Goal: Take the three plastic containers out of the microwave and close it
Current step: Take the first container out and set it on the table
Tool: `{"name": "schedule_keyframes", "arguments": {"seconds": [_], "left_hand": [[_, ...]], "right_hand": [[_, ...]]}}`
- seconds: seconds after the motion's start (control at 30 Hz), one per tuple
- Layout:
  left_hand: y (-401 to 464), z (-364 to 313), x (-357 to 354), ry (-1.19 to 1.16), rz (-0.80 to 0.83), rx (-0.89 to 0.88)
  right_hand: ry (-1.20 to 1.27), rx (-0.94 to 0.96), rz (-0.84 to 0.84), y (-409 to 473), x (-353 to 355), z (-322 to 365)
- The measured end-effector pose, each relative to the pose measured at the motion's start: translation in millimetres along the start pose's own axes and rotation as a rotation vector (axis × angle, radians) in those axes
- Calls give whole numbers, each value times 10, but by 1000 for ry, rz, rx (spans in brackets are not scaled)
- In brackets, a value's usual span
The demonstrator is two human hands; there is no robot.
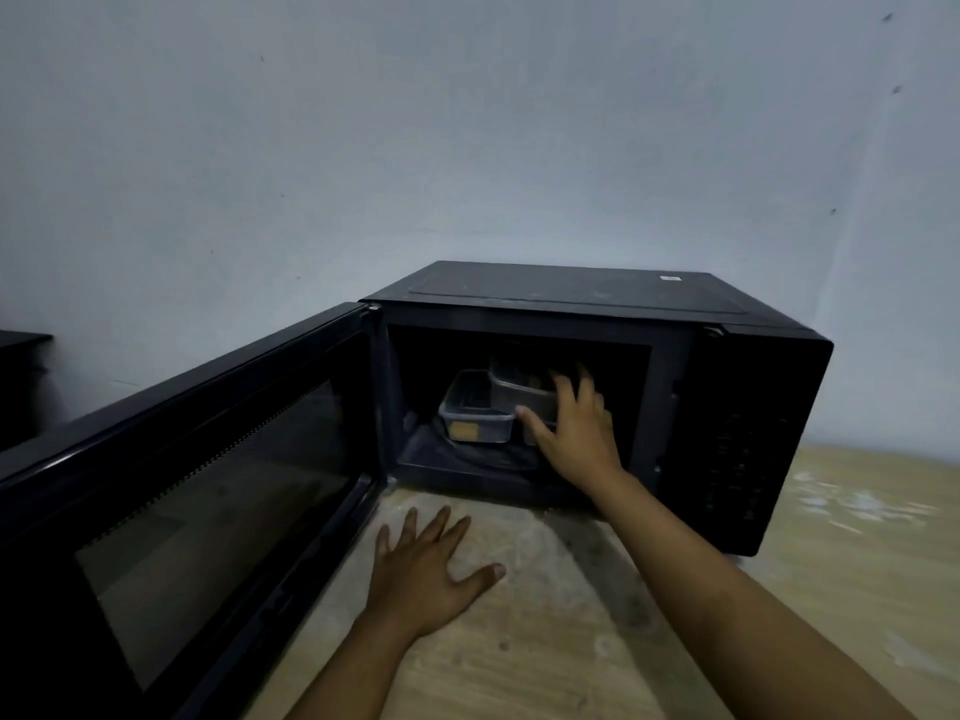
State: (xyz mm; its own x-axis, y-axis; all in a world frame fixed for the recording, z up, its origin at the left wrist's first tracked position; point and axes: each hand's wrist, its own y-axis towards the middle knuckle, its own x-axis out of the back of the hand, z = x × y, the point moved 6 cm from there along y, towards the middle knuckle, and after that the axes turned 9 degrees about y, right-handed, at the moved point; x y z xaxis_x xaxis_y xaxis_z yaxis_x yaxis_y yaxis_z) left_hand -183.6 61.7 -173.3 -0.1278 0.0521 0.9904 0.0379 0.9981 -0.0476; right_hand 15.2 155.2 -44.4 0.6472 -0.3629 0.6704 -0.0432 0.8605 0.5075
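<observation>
A black microwave (597,298) stands on a wooden table, and its door (197,459) is swung wide open to the left. Inside the dark cavity I see two clear plastic containers: one on the left (475,415) with something tan in it, and one (519,389) raised to its right. My right hand (576,428) reaches into the cavity, its fingers spread around the raised container's front and side. Whether the grip has closed on it is unclear. A third container is not visible. My left hand (431,569) lies flat, fingers apart, on the table in front of the microwave.
The wooden table (857,589) runs to the right and toward me. A pale wall (467,148) rises right behind the microwave. A dark object (21,376) stands at the far left edge. The control panel (737,454) is on the microwave's right.
</observation>
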Motion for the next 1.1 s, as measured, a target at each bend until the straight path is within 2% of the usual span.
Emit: {"name": "schedule_keyframes", "arguments": {"seconds": [0.17, 0.33, 0.63, 0.87, 0.93, 1.03, 1.1], "left_hand": [[25, 25, 3, 7, 18, 2], [26, 31, 4, 11, 10, 10], [-8, 32, 42, 9, -9, 13], [-94, -28, 136, -8, -51, 31], [-150, -42, 196, -45, -82, 42], [-229, -62, 288, -165, -242, 34], [-269, -69, 333, -425, -302, -12]], "right_hand": [[197, -63, -13, 108, -64, -115], [294, -81, -68, 150, -85, -155], [390, -57, -183, 114, 72, -133], [425, 66, -187, -172, 248, 28], [416, 113, -181, -314, 315, 81], [403, 167, -194, -539, 440, 151], [399, 194, -205, -704, 537, 186]]}}
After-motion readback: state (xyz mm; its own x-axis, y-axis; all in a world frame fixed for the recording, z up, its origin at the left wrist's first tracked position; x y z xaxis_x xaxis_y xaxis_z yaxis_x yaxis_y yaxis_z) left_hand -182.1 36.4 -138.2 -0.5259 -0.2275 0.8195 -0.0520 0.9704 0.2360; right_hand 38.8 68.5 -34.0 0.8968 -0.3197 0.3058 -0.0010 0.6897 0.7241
